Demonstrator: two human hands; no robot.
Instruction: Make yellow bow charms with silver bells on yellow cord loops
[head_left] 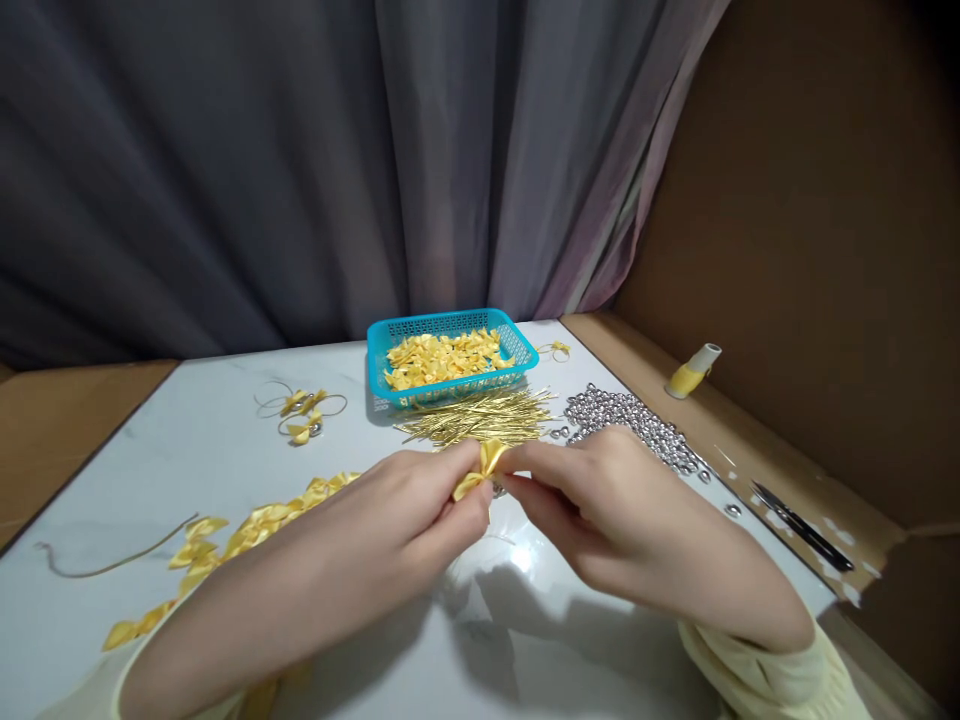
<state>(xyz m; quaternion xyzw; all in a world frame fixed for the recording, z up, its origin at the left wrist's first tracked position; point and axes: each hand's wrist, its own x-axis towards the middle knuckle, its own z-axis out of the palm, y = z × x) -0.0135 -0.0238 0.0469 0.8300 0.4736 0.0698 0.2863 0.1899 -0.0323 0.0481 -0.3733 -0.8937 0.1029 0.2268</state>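
Over the middle of the table, a small yellow satin bow (489, 464) is pinched between my two hands. My left hand (424, 505) grips its left side with thumb and forefinger. From the right, my right hand (600, 495) is closed with its fingertips at the bow's other edge. A small silver piece (499, 490) shows just beneath the bow, mostly covered by fingers. Gold twist ties (487, 415) lie in a pile just beyond my hands. Silver ring-like beads (637, 425) are heaped past my right hand. Several yellow bows (262, 525) lie beyond my left forearm, which partly hides them.
A blue plastic basket (480, 381) at the back holds many yellow bows. Bows with wire loops (304, 405) lie at the back left, and a gold cord (127, 570) at the left. On the right ledge are a black pen (802, 525) and a yellow-wrapped tube (690, 373).
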